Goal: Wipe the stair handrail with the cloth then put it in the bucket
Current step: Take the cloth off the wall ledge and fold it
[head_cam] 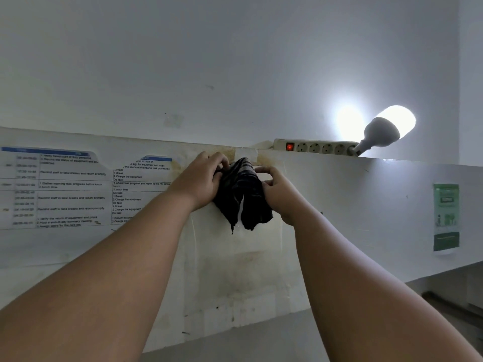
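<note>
A dark striped cloth (241, 194) hangs in front of a white half wall, held up at about its top edge (183, 146). My left hand (201, 178) grips the cloth's upper left side. My right hand (281, 192) pinches its right side, fingers curled into the fabric. The cloth's lower ends dangle loose. No bucket is in view, and no separate handrail can be made out apart from the wall's top edge.
A white power strip (313, 147) with a lit red switch lies on the wall top at right, with a glowing lamp bulb (384, 129) plugged into it. A printed schedule sheet (78, 189) and a green poster (446, 218) are stuck on the wall face.
</note>
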